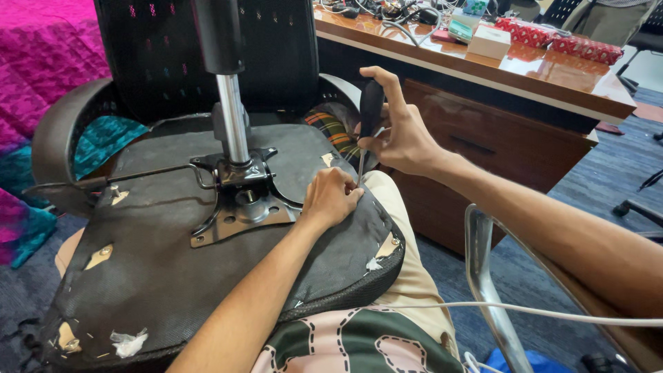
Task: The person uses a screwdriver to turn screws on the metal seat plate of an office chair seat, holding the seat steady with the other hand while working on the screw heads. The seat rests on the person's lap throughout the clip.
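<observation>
An upturned office chair seat (159, 276) lies across my lap, its black underside cloth torn in spots. A metal mounting plate (238, 207) with a chrome gas cylinder (233, 117) stands at its middle. My right hand (400, 135) grips a black-handled screwdriver (371, 107), held upright with its thin shaft pointing down at the seat's right edge. My left hand (331, 199) rests curled on the cloth right beside the screwdriver tip, pinching at that spot.
The chair's black mesh back (166, 62) and grey armrest (52, 145) lie behind the seat. A wooden desk (483, 76) with boxes and cables stands at the right. A chrome chair frame (487, 276) and a white cable (539, 312) cross near my right arm. Pink bedding (41, 48) lies at the left.
</observation>
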